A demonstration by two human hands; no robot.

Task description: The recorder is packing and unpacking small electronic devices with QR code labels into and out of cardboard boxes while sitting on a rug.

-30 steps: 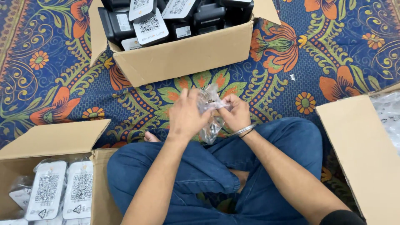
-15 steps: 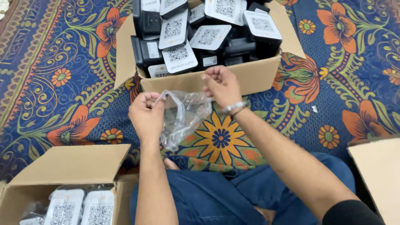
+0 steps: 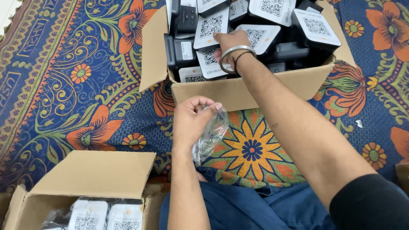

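Rug: floral, under everything.
Far box: full of black devices with white labels.
Near box: bagged devices inside.
Right hand: in far box; grip unclear.
Left hand: pinching clear bag, before far box.

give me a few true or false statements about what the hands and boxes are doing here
1. The left hand holds a clear plastic bag. True.
2. The right hand rests on the floor cloth. False: it reaches into the far cardboard box, among the black devices.
3. The far cardboard box is empty. False: it is packed with black devices bearing white code cards.
4. A metal bangle circles the right wrist. True.
5. The near cardboard box at lower left is sealed shut. False: its flap is open and bagged white-carded items show inside.
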